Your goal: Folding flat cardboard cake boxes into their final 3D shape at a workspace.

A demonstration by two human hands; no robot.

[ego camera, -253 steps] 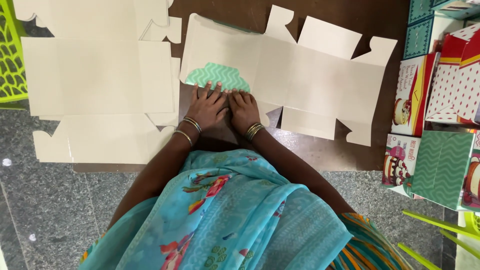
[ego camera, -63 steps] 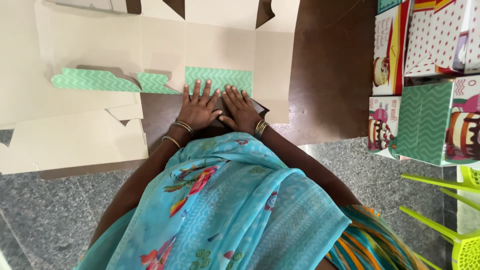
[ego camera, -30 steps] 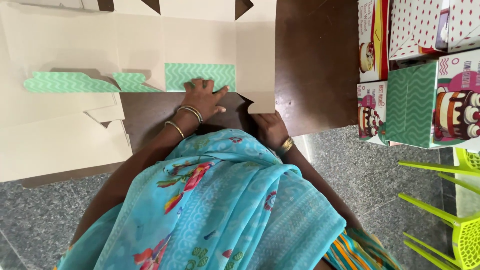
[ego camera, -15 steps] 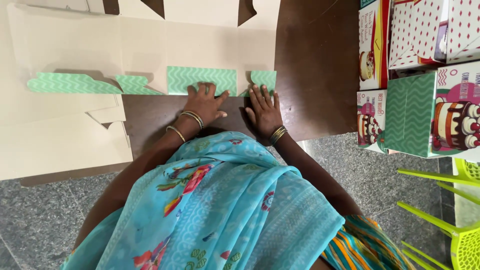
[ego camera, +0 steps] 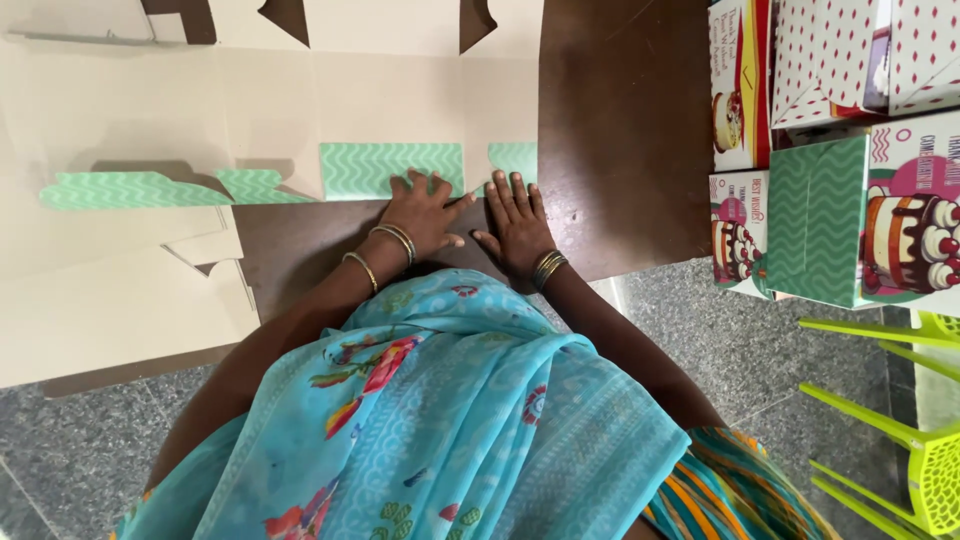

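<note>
A large flat cardboard box blank (ego camera: 330, 90), plain beige on its upper face, lies on a dark brown board (ego camera: 620, 140). Its near edge flaps are folded over and show a green zigzag print (ego camera: 385, 165). My left hand (ego camera: 425, 212) rests flat with fingers spread on the wide green flap. My right hand (ego camera: 518, 222) presses flat beside it, fingertips on the smaller green flap (ego camera: 512, 158). Both wrists wear bangles. Neither hand grips anything.
More beige box blanks (ego camera: 100, 300) overlap at the left. Assembled cake boxes (ego camera: 850, 220) with green zigzag, red-dotted and cake-picture sides stand at the right. A lime green plastic chair (ego camera: 900, 430) is at lower right. Grey stone floor (ego camera: 60, 460) runs below.
Over the last second my right hand came back from the board's near edge and now lies flat next to my left hand on the folded green flaps. The view shifted slightly.
</note>
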